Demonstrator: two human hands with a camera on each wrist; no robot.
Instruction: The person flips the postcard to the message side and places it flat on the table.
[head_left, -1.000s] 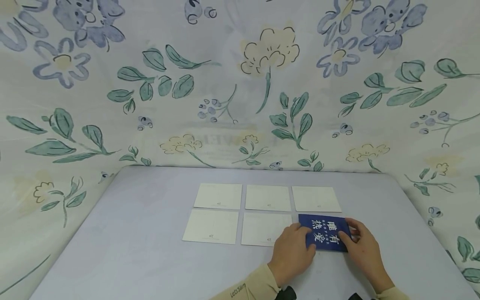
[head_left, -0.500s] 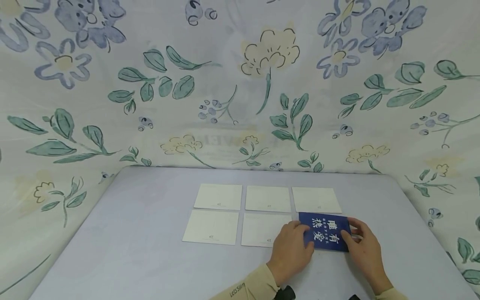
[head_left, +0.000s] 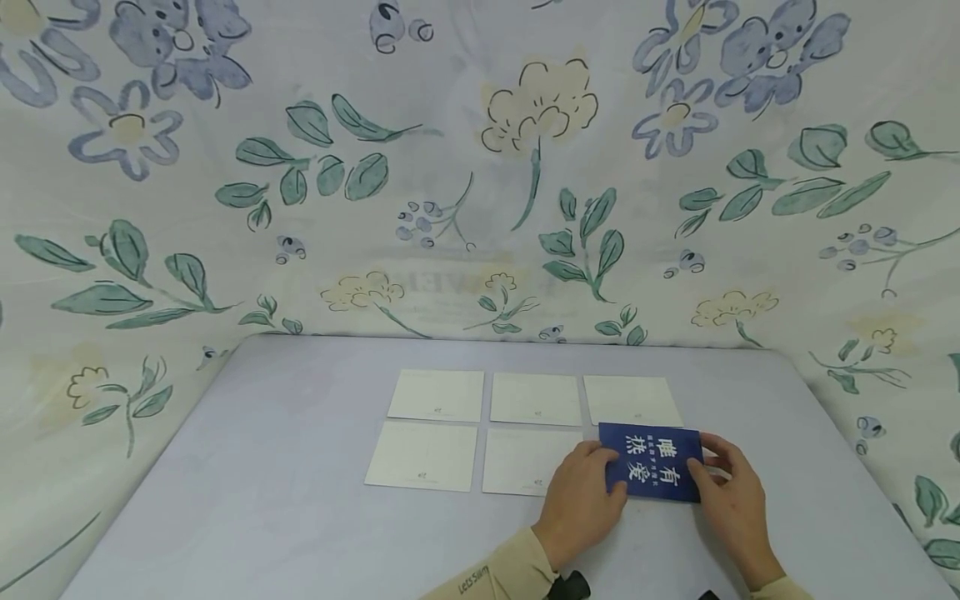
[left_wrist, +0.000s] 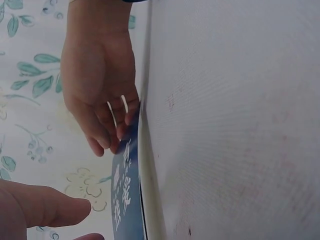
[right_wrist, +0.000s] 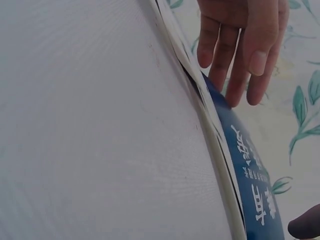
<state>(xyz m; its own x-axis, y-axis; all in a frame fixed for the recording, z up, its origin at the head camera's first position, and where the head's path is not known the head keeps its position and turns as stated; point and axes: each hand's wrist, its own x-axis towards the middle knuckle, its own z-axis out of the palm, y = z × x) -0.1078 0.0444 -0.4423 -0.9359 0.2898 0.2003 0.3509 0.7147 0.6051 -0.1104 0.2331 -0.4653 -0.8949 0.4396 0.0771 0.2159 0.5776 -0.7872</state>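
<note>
A dark blue card [head_left: 651, 465] with white Chinese characters lies at the near right end of two rows of cards. Fingers of my left hand [head_left: 581, 496] touch its left edge. At the right edge, the fingers of my right hand [head_left: 731, 496] reach down to the card, with the thumb over that side. The left wrist view shows the right hand [left_wrist: 102, 85] with loosely extended fingertips at the blue card [left_wrist: 127, 195]. In the right wrist view, the left hand's fingers [right_wrist: 225, 55] meet the card's far end, its thumb raised off it.
White cards lie beside and behind the blue one: far left [head_left: 437, 394], far middle [head_left: 536, 397], far right [head_left: 632, 400], near left [head_left: 422, 456] and near middle [head_left: 525, 454], partly covered by the left hand. A floral cloth [head_left: 465, 192] hangs behind the pale table [head_left: 300, 500].
The blue card has slid slightly to the right and a little away, up to the far right white card's near edge. My right hand has shifted right with it; the left has barely moved.
</note>
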